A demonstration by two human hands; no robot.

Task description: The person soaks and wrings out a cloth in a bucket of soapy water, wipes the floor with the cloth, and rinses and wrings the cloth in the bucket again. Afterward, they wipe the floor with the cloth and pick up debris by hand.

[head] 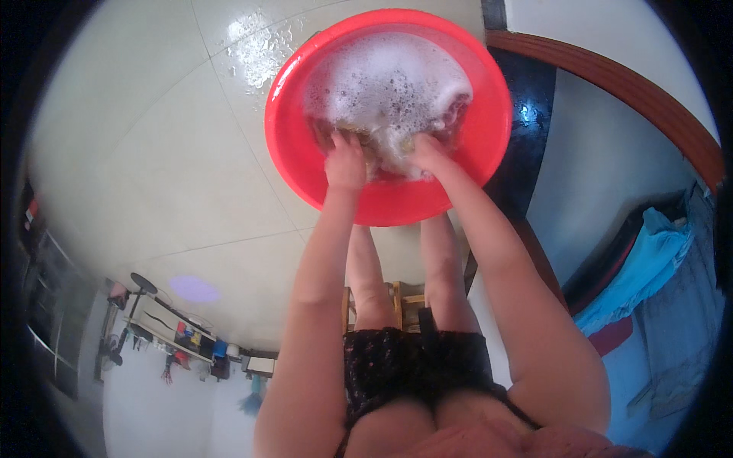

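Note:
A round red plastic basin (pixel 389 209) stands before me, with white suds (pixel 378 80) over much of the water in it. Wet cloth (pixel 366 137), partly yellowish-brown, lies in the suds at the near side. My left hand (pixel 346 163) reaches over the near left of the basin, its fingers curled onto this cloth. To its right, my right hand (pixel 428 153) grips a bunched, foamy part of the cloth. Foam and water hide the fingertips of both hands. A darker fold (pixel 455 111) shows at the right edge of the suds.
Water wets the tiled floor (pixel 257 48) beyond the basin's left rim. A dark threshold strip (pixel 524 120) and a brown wooden edge (pixel 607 66) run on the right. Blue fabric (pixel 644 269) lies farther right. Behind my legs is a wooden stool (pixel 398 297). A cluttered shelf (pixel 177 332) stands lower left.

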